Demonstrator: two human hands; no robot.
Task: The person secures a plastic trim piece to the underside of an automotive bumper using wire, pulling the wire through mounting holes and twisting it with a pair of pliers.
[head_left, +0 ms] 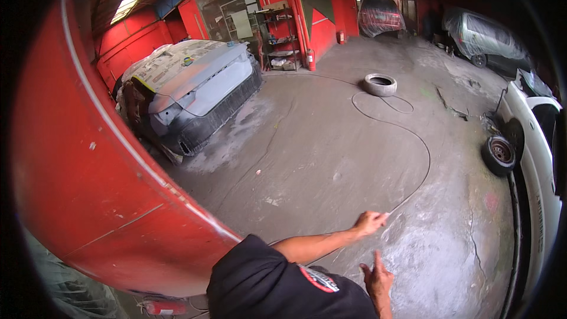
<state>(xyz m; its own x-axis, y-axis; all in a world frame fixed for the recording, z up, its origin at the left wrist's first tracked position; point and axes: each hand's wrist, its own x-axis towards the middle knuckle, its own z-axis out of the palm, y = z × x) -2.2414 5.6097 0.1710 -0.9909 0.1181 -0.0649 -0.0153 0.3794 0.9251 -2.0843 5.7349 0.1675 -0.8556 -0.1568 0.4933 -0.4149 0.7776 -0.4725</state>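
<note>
My left hand [370,223] reaches out over the concrete floor, with my left arm in a black sleeve [251,272] crossing from the lower left. Its fingers are closed, with a small pale bit at their tips that I cannot make out. A thin dark hose [429,162] curves over the floor and meets the fingertips in the picture; whether the hand touches it I cannot tell. Below, my right hand [380,277] is raised with index finger and thumb spread apart, holding nothing. A round badge [319,279] shows on my black shirt.
A red wall [124,183] borders the left. Beyond it stands a partly masked grey car body [207,91]. A loose tyre [380,85] lies ahead, with a fire extinguisher [310,60] by a shelf [282,38]. On the right are a wheel [499,155] and a white vehicle [540,183].
</note>
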